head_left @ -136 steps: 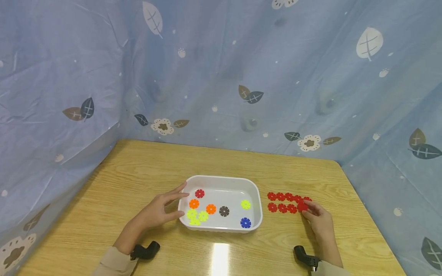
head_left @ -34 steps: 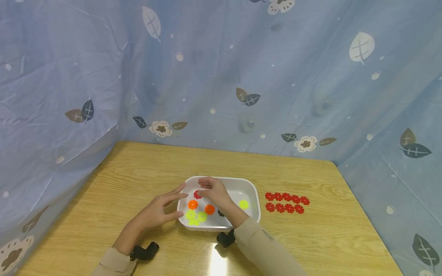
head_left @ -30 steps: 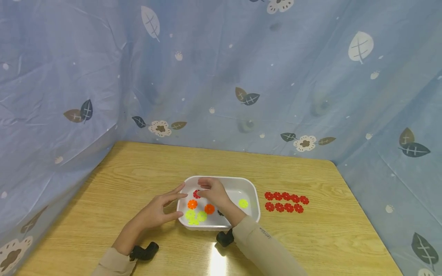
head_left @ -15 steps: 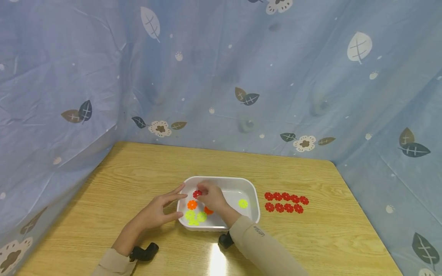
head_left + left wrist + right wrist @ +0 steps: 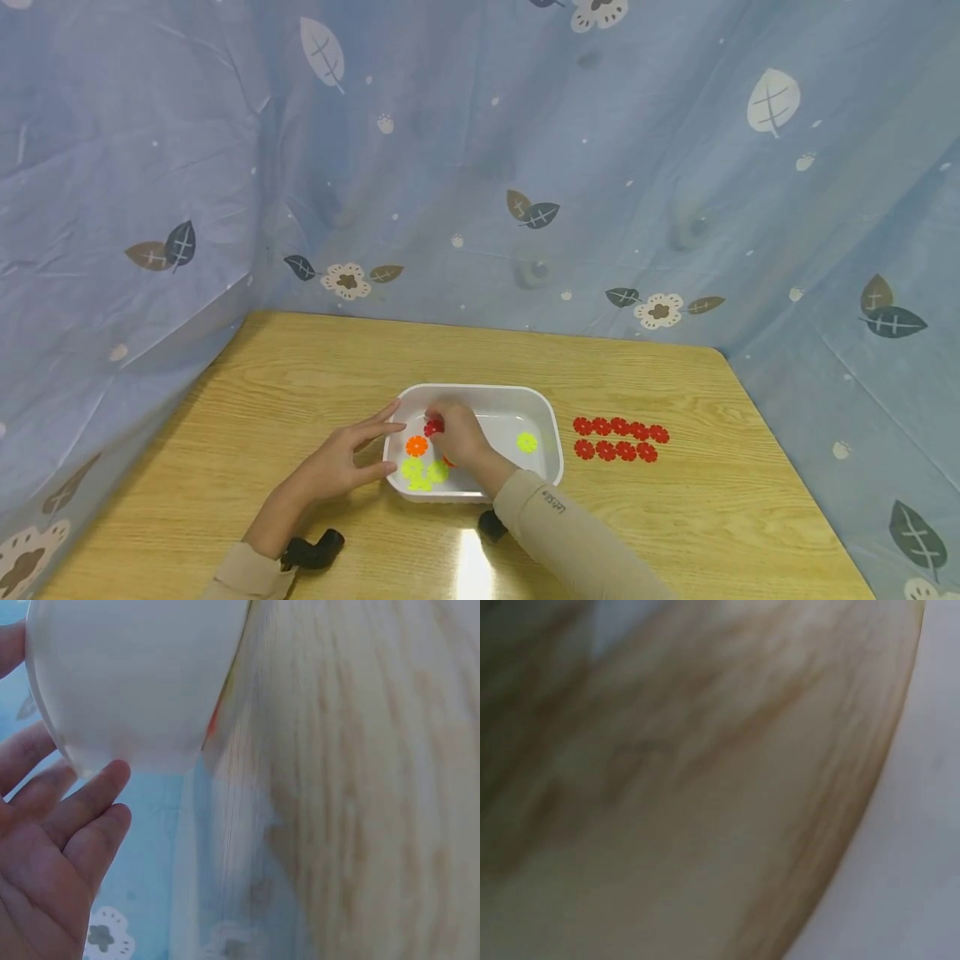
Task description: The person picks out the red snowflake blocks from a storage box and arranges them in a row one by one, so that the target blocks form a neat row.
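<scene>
A white plastic tray sits mid-table, with several flower-shaped plastic discs in it. My left hand is at its left end, fingers spread and relaxed, thumb and fingertips touching the rim. In the left wrist view, the left hand lies against the tray's outer wall. Inside the tray, my right hand pinches a red flower-shaped disc with curled fingers. An orange disc and yellow discs lie nearby. Another orange disc is mostly hidden by the right hand.
Two rows of red discs lie on the wooden table right of the tray. One yellow disc is in the tray's right part. A patterned blue curtain stands behind the table. The right wrist view is blurred and shows no hand.
Since the oldest frame, my right hand has moved from the red rows into the tray. Its fingers have now closed in on the red disc, which has shifted slightly right. My left hand stays put.
</scene>
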Demonstrator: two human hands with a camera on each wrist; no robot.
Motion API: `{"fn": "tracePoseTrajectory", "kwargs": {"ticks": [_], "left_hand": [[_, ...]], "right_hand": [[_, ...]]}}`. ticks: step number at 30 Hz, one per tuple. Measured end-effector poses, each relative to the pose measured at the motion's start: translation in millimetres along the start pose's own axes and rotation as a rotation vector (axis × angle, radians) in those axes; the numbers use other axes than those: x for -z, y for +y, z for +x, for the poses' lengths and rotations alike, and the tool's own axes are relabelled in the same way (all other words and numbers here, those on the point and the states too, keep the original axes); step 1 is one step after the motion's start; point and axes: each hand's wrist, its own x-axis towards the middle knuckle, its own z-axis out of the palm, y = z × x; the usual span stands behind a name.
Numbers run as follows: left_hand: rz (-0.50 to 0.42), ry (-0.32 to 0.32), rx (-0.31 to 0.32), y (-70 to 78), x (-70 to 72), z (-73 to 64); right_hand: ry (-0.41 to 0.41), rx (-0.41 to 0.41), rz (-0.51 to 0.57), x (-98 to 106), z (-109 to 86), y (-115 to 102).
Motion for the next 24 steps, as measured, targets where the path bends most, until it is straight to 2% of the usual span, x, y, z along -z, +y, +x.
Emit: {"fn": "tracePoseTrajectory", "kwargs": {"ticks": [10, 16, 24], "left_hand": [[-0.024, -0.009, 0.008, 0.1, 0.4, -0.9], [-0.009, -0.007, 0.013, 0.4, 0.9, -0.9], [-0.034, -0.012, 0.015, -0.9, 0.5, -0.3]], "right_hand": [[-0.034, -0.073, -0.034, 2, -1.1, -3], [-0.025, -0.057, -0.015, 5, -2.7, -4], [0.017, -0.039, 0.115, 14, -7.5, -5]]}}
